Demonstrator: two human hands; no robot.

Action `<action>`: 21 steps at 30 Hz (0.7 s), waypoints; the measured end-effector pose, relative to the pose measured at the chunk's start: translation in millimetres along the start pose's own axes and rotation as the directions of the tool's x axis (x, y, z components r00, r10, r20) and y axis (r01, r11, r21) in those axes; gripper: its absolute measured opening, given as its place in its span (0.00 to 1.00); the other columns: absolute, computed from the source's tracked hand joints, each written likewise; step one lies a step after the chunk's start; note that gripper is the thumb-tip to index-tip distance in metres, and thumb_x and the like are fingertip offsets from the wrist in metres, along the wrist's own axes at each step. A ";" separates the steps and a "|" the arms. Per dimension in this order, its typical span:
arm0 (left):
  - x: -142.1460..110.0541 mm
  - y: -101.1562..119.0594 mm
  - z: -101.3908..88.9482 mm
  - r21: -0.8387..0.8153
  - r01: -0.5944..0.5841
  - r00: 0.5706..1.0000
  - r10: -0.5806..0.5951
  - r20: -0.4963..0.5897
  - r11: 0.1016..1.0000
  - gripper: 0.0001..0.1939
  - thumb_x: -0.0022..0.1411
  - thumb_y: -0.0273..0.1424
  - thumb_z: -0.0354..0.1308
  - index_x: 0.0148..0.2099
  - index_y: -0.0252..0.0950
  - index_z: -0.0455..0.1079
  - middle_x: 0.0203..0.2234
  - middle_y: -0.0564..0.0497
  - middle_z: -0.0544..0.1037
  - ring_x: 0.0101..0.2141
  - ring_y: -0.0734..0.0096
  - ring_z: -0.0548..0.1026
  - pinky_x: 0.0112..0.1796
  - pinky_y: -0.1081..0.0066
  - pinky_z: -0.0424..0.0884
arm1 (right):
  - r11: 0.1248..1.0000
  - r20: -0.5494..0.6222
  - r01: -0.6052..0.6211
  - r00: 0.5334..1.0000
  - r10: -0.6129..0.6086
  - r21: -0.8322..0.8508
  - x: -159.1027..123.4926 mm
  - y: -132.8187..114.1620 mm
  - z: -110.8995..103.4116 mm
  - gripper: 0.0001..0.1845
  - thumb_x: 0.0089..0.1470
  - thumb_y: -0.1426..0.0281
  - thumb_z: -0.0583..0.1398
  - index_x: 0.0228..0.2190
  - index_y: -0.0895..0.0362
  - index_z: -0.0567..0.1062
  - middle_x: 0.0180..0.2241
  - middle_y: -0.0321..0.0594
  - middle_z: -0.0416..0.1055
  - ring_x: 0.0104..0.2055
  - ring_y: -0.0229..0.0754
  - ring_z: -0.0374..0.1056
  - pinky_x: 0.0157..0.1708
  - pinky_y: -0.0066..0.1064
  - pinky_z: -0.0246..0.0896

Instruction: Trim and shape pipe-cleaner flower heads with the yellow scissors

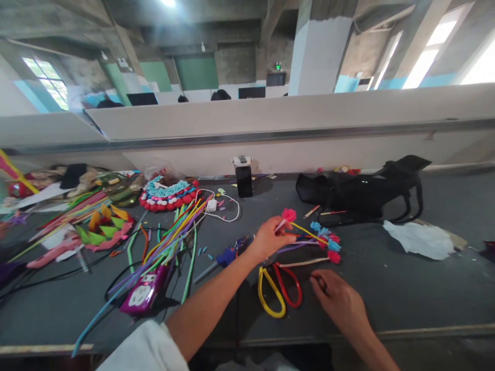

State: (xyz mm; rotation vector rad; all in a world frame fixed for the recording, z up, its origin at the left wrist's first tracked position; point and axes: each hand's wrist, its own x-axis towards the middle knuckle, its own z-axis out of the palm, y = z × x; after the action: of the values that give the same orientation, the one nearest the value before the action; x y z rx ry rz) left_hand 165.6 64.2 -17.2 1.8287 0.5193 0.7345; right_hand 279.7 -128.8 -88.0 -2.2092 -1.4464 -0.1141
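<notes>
My left hand (268, 239) is closed in a pinch on the pale stem of a small pink flower (289, 215), held just above the table. Beneath and beyond it lie several stemmed flowers, with blue flower heads (331, 243) and a pink flower head (334, 256) grouped on the right. Scissors (261, 295) with one yellow and one red handle loop rest in front of my left hand, their blades partly hidden. My right hand (342, 301) is low over the table, right of the scissors, with curled fingers; whatever they hold, if anything, is hidden.
Left of my forearm are a blue glue gun (231, 254), a purple box (145, 293) and a bundle of coloured pipe cleaners (176, 237). A phone (244, 181) stands at the back. A black bag (356, 196) and white paper (417, 238) lie to the right.
</notes>
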 end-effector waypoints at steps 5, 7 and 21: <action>43.8 -12.9 44.2 0.387 -0.088 0.974 -0.002 0.228 0.918 0.22 0.39 0.30 0.70 0.40 0.36 0.74 0.32 0.51 0.72 0.34 0.64 0.69 0.35 0.70 0.64 | 0.998 -0.011 0.045 0.999 -0.045 0.045 -5.8 2.5 3.7 0.12 0.60 0.65 0.52 0.34 0.54 0.74 0.28 0.39 0.74 0.31 0.44 0.72 0.31 0.32 0.63; 53.6 -23.4 56.0 0.443 -0.066 0.964 -0.058 0.259 0.894 0.21 0.34 0.27 0.70 0.36 0.35 0.74 0.33 0.49 0.72 0.34 0.61 0.71 0.34 0.69 0.65 | 0.997 -0.008 0.048 0.999 -0.047 0.058 -4.8 2.4 2.9 0.12 0.60 0.66 0.52 0.34 0.54 0.74 0.28 0.39 0.74 0.30 0.44 0.72 0.30 0.32 0.62; 34.4 -40.5 56.5 0.504 0.014 0.983 -0.104 0.150 0.863 0.07 0.48 0.24 0.57 0.30 0.37 0.74 0.33 0.48 0.74 0.37 0.61 0.72 0.38 0.67 0.65 | 0.939 0.027 -0.079 0.997 0.074 0.334 -1.5 4.6 1.2 0.10 0.56 0.62 0.56 0.29 0.50 0.76 0.23 0.35 0.71 0.24 0.42 0.67 0.26 0.31 0.57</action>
State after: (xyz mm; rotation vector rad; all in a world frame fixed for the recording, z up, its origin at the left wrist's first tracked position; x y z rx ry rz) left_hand 229.2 63.4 -61.6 2.3249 0.6954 0.4091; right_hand 282.8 -131.0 -91.2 -1.9844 -1.2770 0.1642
